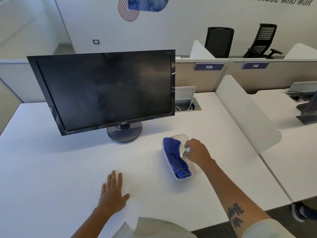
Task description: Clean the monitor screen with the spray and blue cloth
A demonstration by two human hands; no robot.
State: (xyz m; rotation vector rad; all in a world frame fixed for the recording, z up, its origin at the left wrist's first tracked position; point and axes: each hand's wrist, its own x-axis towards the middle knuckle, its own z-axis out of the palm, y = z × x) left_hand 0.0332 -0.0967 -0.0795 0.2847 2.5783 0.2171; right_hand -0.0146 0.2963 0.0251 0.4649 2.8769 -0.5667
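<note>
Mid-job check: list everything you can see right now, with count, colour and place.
monitor: 1, black, screen dark and smudged, on desk left of centre
desk: 1, white, foreground
clear tray: 1, transparent, right of monitor base
blue cloth: 1, blue, lying in tray
spray bottle: 1, white with green, mostly hidden in right hand, over tray
office chairs: 2, black, behind partition
desk labels: 2, navy, 109 and 110
left hand: flat on desk, empty
right hand: closed around spray bottle
</note>
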